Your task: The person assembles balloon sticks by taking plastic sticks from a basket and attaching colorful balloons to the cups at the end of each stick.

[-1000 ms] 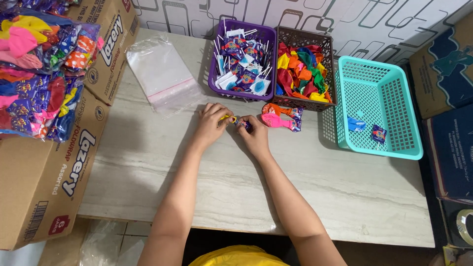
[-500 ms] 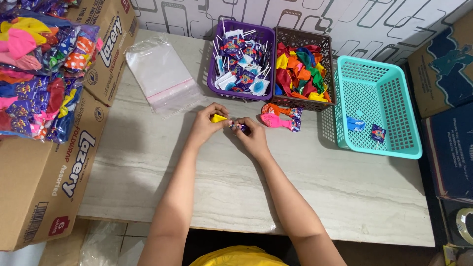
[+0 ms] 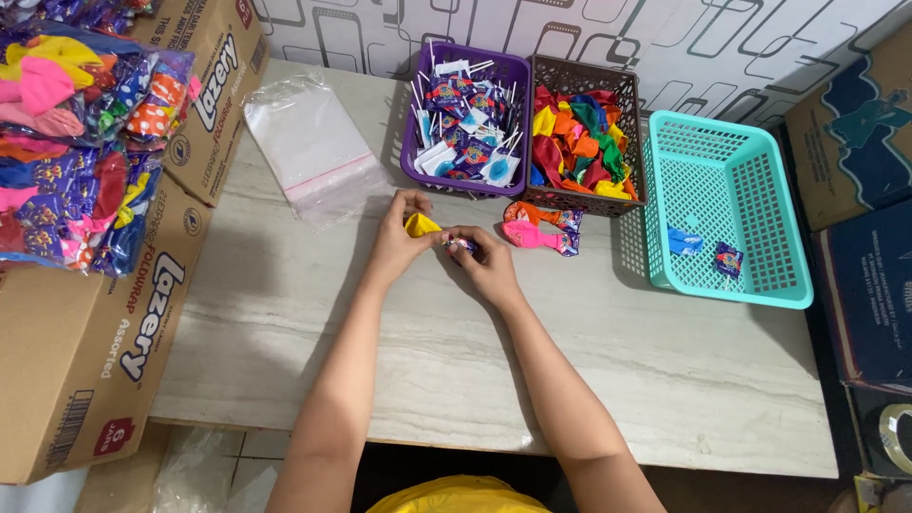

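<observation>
My left hand (image 3: 399,239) pinches a yellow balloon (image 3: 419,225) over the middle of the marble table (image 3: 475,361). My right hand (image 3: 484,261) is closed on a small wrapped lollipop (image 3: 460,246), held right against the balloon. Both hands meet just in front of the purple basket (image 3: 410,152) of wrapped lollipops. A few filled balloon packets (image 3: 540,228), orange and pink, lie on the table to the right of my hands.
A brown basket (image 3: 589,76) holds loose coloured balloons. A teal basket (image 3: 750,190) at right holds two small packets. A stack of clear zip bags (image 3: 309,147) lies at left. Cardboard boxes (image 3: 114,323) with bagged balloons (image 3: 66,142) stand on the left; more boxes (image 3: 855,190) at right.
My hands have shifted slightly with the yellow balloon and lollipop between them, the balloon now showing more at my left fingers. Nothing else has moved.
</observation>
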